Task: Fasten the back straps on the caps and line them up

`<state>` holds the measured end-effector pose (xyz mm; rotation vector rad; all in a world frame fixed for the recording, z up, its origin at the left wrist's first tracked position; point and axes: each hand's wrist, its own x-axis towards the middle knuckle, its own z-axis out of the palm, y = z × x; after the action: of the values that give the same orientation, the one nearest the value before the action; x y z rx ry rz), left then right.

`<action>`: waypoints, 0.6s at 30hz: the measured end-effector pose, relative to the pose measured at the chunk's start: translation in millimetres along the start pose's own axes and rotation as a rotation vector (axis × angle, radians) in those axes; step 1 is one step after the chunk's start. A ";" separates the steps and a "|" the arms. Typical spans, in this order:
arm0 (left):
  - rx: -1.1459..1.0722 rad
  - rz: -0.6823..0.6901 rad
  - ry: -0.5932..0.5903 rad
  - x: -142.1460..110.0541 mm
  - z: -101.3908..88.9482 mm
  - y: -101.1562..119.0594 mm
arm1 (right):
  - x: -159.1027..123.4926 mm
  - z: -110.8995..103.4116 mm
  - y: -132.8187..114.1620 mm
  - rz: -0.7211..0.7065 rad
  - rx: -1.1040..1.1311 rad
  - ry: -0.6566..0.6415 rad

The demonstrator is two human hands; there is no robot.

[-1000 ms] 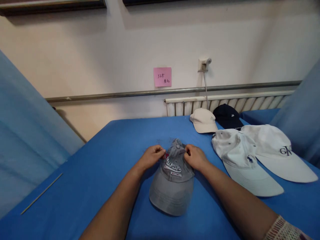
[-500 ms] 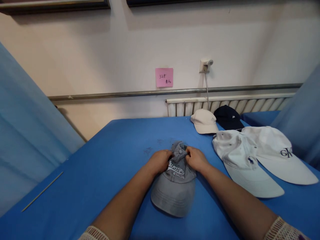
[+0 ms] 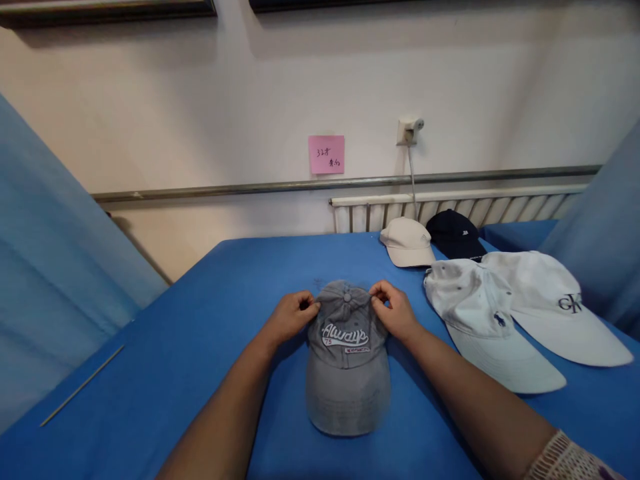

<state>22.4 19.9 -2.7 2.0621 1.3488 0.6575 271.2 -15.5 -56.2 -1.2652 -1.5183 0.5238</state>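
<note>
A grey baseball cap (image 3: 349, 393) with white "Always" lettering lies on the blue-covered table (image 3: 200, 320), its brim pointing toward me. My left hand (image 3: 294, 315) pinches the left side of its crown between thumb and fingertips. On the opposite side, my right hand (image 3: 394, 308) grips the crown's edge in the same kind of pinch. The crown is spread between both hands, and its front lettering faces up. The cap's back is hidden from me.
To the right lie a pale cap with a horse logo (image 3: 500, 353) and a white cap (image 3: 545, 287). Behind them sit a beige cap (image 3: 407, 243) and a navy cap (image 3: 453, 233). A thin stick (image 3: 83, 385) rests at left. A radiator (image 3: 480, 207) lines the wall.
My hands have moved apart, the left one outward to the left. The cap's bunched crown has widened and straightened, so its lettering now shows fully.
</note>
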 end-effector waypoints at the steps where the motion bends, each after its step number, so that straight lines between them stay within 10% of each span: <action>1: -0.004 0.010 0.057 -1.1 2.7 1.8 | -0.5 1.6 0.6 0.009 0.040 -0.006; 6: 0.079 0.267 0.356 -7.2 12.3 18.2 | -3.7 9.3 1.4 0.018 0.142 -0.018; 18: 0.456 0.440 0.116 -6.6 31.6 33.4 | -9.2 11.6 -6.7 -0.041 0.123 -0.007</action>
<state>62.7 -3.3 -2.2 2.7732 1.1917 0.7062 257.0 -22.9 -58.8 -1.1370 -1.4912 0.5862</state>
